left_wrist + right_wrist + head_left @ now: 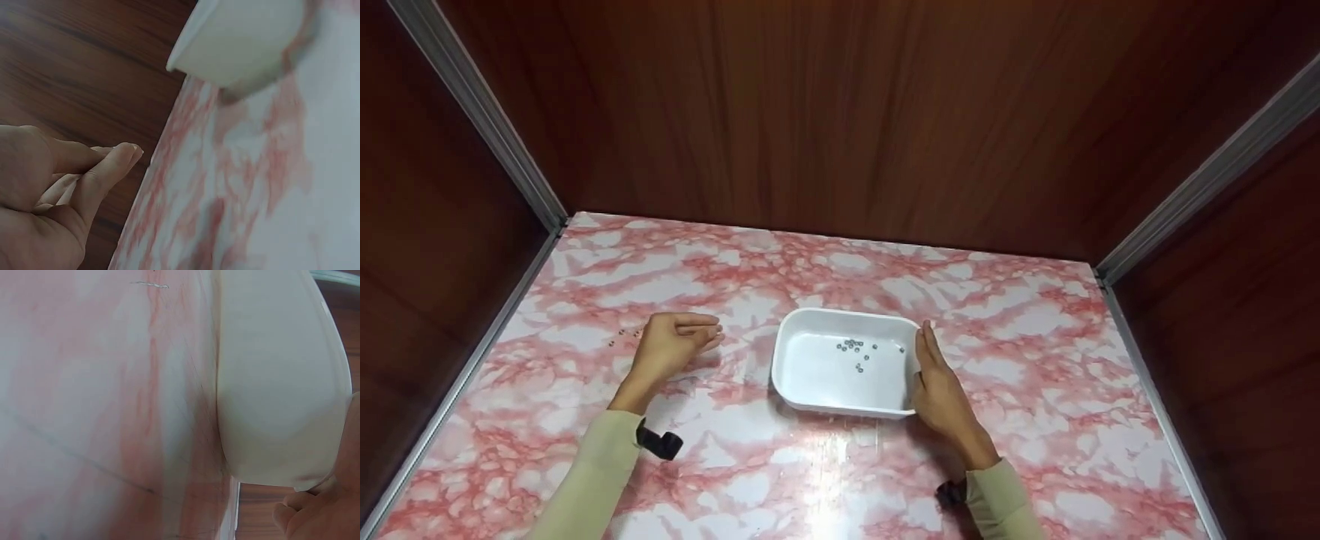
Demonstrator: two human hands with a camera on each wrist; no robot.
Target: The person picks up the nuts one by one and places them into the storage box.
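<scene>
A white rectangular tray [840, 409] with rounded corners stands on the table, several small silvery nut-like pieces [853, 345] scattered on its floor. At its right end my right hand [945, 394] grips the rim and wall; the right wrist view shows fingers [289, 509] at the rim's corner. My left hand [679, 341] is held left of the tray, apart from it, thumb and fingertips [126, 153] brought together. I cannot tell whether a small piece sits between them. More of the small pieces [621, 331] lie on the table beyond the left wrist, partly behind the hand.
The table [750, 487] has a red and white marbled top. Dark wood panels [810, 120] stand behind it and on both sides, with grey metal strips [1222, 165] along the corners. Each wrist wears a small black camera [660, 442] at the sleeve's end.
</scene>
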